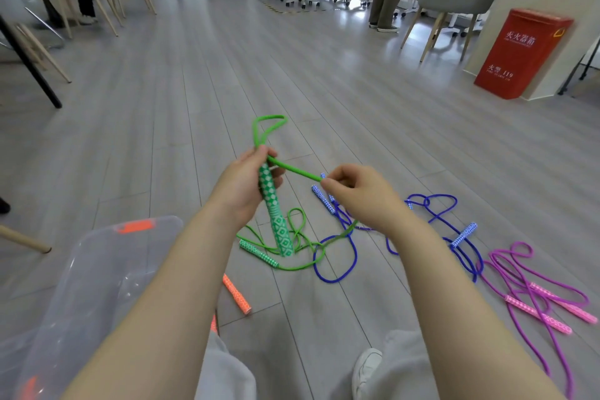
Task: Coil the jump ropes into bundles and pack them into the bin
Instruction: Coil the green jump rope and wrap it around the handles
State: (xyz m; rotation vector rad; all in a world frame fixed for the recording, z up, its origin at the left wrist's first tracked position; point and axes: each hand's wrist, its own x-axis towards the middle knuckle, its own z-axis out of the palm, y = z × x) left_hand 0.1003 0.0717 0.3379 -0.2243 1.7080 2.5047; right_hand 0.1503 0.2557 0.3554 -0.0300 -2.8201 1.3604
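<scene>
Left hand (250,185) gripping green handle (271,201), right hand (354,195) pinching green rope (292,169); winding first loops, next needing more slack from floor (194,91).

Jump ropes lying on a grey plank floor (201,101)

Blue rope (337,256), purple rope (532,299), orange handle (236,294) and clear bin (97,273) are resting there.

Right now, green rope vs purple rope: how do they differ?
The green rope is lifted, one handle gripped by the left hand and its cord pinched by the right hand; the purple rope lies untouched on the floor. Green sits centre, purple far right. Both are uncoiled, with patterned handles.
</scene>
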